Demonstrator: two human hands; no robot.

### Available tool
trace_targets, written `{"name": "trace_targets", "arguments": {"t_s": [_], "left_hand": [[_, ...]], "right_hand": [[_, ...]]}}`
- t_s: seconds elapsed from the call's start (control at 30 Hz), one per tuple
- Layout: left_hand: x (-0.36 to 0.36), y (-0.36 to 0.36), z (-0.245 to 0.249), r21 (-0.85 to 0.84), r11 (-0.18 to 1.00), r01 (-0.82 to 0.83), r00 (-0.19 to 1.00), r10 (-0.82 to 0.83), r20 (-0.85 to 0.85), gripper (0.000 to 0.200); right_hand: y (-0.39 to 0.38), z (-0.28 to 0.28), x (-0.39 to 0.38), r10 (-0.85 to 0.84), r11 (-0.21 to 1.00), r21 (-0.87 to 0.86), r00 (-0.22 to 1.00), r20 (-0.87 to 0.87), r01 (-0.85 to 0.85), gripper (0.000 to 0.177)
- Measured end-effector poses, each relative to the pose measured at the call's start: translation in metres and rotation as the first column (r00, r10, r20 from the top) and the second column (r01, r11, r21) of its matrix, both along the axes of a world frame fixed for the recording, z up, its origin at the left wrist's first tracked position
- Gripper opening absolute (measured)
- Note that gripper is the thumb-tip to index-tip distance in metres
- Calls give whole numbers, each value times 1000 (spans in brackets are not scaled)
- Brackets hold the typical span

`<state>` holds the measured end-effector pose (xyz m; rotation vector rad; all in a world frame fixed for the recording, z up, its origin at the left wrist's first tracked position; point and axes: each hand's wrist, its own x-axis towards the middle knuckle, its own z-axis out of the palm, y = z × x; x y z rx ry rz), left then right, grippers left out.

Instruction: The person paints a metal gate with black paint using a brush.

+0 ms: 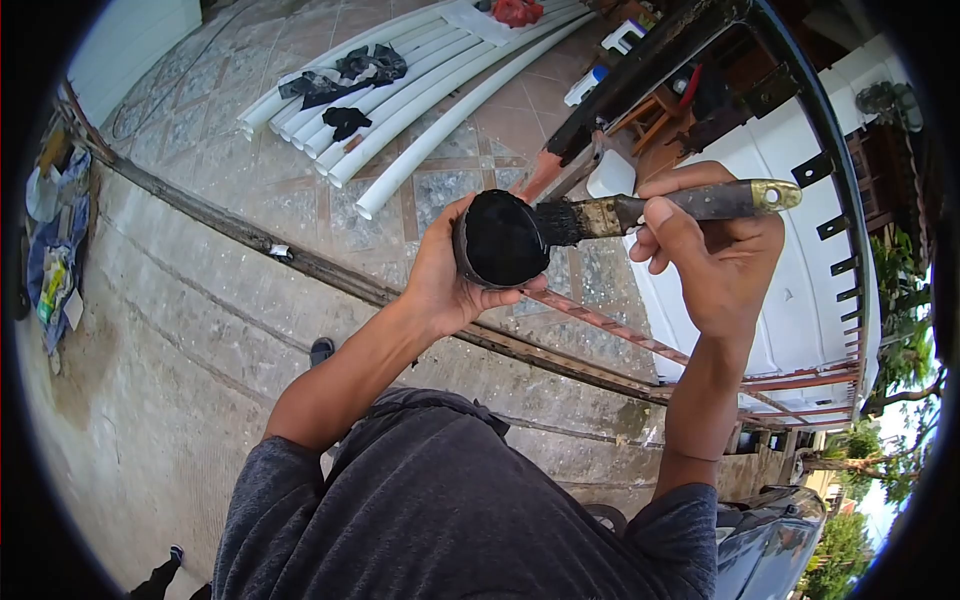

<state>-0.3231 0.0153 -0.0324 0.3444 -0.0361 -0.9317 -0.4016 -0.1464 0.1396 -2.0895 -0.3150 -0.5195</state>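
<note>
My left hand [445, 270] is wrapped round a small round cup of black paint [500, 240], its open top facing me. In my right hand [715, 245] is a paintbrush [700, 202], gripped by its dark worn handle between thumb and fingers. The brush lies nearly level, and its black-coated bristles meet the cup's right rim. Just beyond the cup stands a metal frame bar [640, 85], black along its upper length and reddish-brown at its lower end [543, 172].
Several white pipes [430, 100] lie on the tiled floor, with black plastic scraps [360, 70] on them. A metal floor rail [330, 278] crosses in front of me. White panels [720, 310] stand at the right within the frame. A car [770, 545] is at the lower right.
</note>
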Motion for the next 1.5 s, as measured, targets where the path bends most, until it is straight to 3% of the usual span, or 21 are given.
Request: {"name": "trace_targets", "arguments": {"t_s": [0.17,0.37,0.53,0.73,0.9,1.0,1.23,1.37,1.5], "left_hand": [[-6,2,-1,22,1000,4,1000,-4,21,59],[-9,-1,-9,7,1000,-22,1000,22,8,65],[-10,-3,-9,6,1000,-5,1000,5,-21,65],[-15,-4,-1,-61,998,19,997,-24,-76,65],[-19,-5,-2,-105,993,55,995,-64,-81,66],[-22,-9,-3,-98,993,70,993,-79,-91,66],[-33,-29,-10,-33,998,47,997,-49,-60,62],[-44,-51,-17,-42,999,-2,999,1,-40,67],[-60,-78,-18,-54,996,-75,997,73,-39,69]], "right_hand": [[12,-29,17,64,998,-15,995,-78,-65,4],[9,-35,14,36,999,39,987,-157,-30,5],[-9,-35,0,-6,969,244,997,-83,26,7],[-23,-76,-21,-120,799,590,992,-35,117,19],[-23,-113,-34,-121,637,757,989,-89,146,20],[-27,-122,-39,-95,546,834,995,-27,75,21],[-42,-132,-56,-87,650,758,996,-12,65,19],[-69,-135,-62,30,725,688,999,30,-43,19],[-98,-133,-63,119,690,719,993,6,-87,18]]}}
